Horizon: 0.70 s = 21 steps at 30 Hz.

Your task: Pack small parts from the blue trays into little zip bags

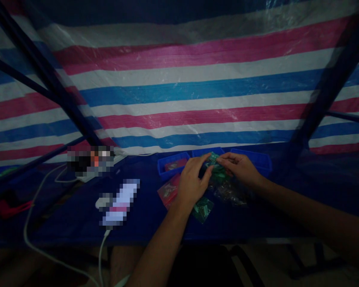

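Note:
Both hands meet over the table around a small green plastic bag (pixel 212 158). My left hand (pixel 193 181) has it between thumb and forefinger. The fingertips of my right hand (pixel 241 167) are pinched at the bag's right edge. More green bags (pixel 219 172) lie just beneath. Below them is a pile of clear bags (pixel 231 193) whose contents are too dark to make out. A red bag (pixel 168 192) lies left of my left hand, partly covered by it. Another green bag (pixel 204 210), holding thin pieces, rests under my left wrist.
Behind the hands stand a left blue bin (pixel 164 173) with red bags inside, a middle blue bin (pixel 208 151) and a right blue bin (pixel 265 162). A phone (pixel 121 203) with a white cable (pixel 101 249) lies leftward, near a power strip (pixel 88 175). Striped sheeting (pixel 191 93) hangs behind.

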Available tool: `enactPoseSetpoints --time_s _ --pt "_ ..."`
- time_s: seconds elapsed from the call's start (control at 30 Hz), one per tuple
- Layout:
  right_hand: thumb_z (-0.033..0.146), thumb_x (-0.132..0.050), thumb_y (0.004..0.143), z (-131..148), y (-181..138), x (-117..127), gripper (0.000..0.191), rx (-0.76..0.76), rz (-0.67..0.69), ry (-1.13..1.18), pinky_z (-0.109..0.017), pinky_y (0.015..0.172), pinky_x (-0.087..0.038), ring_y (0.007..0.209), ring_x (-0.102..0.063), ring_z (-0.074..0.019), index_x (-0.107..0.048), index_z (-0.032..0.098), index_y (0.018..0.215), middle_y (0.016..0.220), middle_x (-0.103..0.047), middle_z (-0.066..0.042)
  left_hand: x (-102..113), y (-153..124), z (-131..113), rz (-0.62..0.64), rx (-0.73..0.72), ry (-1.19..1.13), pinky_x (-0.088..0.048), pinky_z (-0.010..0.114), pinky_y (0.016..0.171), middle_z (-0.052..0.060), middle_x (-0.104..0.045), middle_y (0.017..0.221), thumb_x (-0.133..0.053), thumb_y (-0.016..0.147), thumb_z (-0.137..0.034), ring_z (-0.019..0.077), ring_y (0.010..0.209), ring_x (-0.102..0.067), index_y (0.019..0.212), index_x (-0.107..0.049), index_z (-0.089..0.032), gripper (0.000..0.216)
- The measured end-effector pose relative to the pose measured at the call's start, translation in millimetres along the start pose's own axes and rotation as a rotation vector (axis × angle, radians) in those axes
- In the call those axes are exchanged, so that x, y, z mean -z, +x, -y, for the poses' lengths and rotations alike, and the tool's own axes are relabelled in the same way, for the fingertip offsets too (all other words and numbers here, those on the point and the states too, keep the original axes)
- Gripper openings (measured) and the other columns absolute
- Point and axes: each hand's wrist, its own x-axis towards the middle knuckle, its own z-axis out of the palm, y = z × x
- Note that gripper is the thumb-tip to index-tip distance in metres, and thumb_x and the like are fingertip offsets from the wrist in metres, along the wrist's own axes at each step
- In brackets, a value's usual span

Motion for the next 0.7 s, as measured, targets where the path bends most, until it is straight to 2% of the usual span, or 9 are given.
enactPoseSetpoints --time_s 0.1,0.17,0.3,0.43,0.57,0.7 --pt "0.055 -0.082 0.076 -3.7 3.5 1.4 0.038 -0.019 -0.005 0.090 -0.023 0.045 -0.029 0.048 -0.040 -0.0077 -0.072 0.021 0.087 0.059 -0.053 0.006 -1.5 -0.1 1.9 0.024 -0.074 0.024 -0.047 0.048 0.114 0.009 -0.053 0.149 -0.072 0.092 -0.030 0.0252 0.137 -0.051 0.133 -0.061 -0.026 0.042" --pt "0.053 -0.082 0.078 -6.0 5.3 2.4 0.036 -0.044 0.020 0.164 -0.022 0.044 -0.028 0.045 -0.034 -0.0066 -0.070 0.020 0.085 0.054 -0.045 0.008 -2.9 -0.3 3.3 0.066 -0.112 0.042 -0.045 0.051 0.115 0.010 -0.044 0.157 -0.078 0.087 -0.029 0.0279 0.144 -0.044 0.134 -0.060 -0.027 0.050" --pt "0.050 -0.083 0.079 -7.1 5.5 4.0 0.036 -0.130 0.087 0.272 -0.021 0.042 -0.020 0.043 -0.025 -0.0048 -0.065 0.018 0.079 0.051 -0.035 0.011 -3.8 -0.3 3.7 0.114 -0.137 0.063 -0.044 0.055 0.116 0.009 -0.043 0.158 -0.077 0.085 -0.015 0.0295 0.145 -0.042 0.135 -0.060 -0.028 0.055" --pt "0.050 -0.082 0.080 -5.2 3.1 3.3 0.040 -0.196 0.147 0.284 -0.021 0.040 -0.014 0.042 -0.023 -0.0048 -0.058 0.019 0.073 0.049 -0.034 0.011 -2.8 0.1 3.8 0.062 -0.135 0.047 -0.047 0.056 0.112 0.007 -0.050 0.151 -0.066 0.087 -0.002 0.0286 0.141 -0.046 0.124 -0.067 -0.028 0.045" --pt "0.055 -0.079 0.081 -2.1 0.6 -0.4 0.047 -0.195 0.174 0.248 -0.022 0.040 -0.014 0.041 -0.022 -0.0055 -0.051 0.021 0.066 0.048 -0.034 0.010 -2.9 -0.9 6.9 -0.017 -0.124 0.012 -0.051 0.052 0.105 0.008 -0.060 0.138 -0.065 0.090 -0.004 0.0264 0.130 -0.054 0.118 -0.070 -0.027 0.037" --pt "0.064 -0.071 0.085 -2.0 1.0 -1.2 0.055 -0.136 0.126 0.165 -0.024 0.040 -0.017 0.041 -0.023 -0.0070 -0.045 0.022 0.060 0.048 -0.035 0.008 -4.5 -2.4 8.8 0.014 -0.082 -0.023 -0.056 0.043 0.098 0.006 -0.069 0.113 -0.064 0.093 -0.010 0.0212 0.109 -0.064 0.119 -0.070 -0.023 0.030"
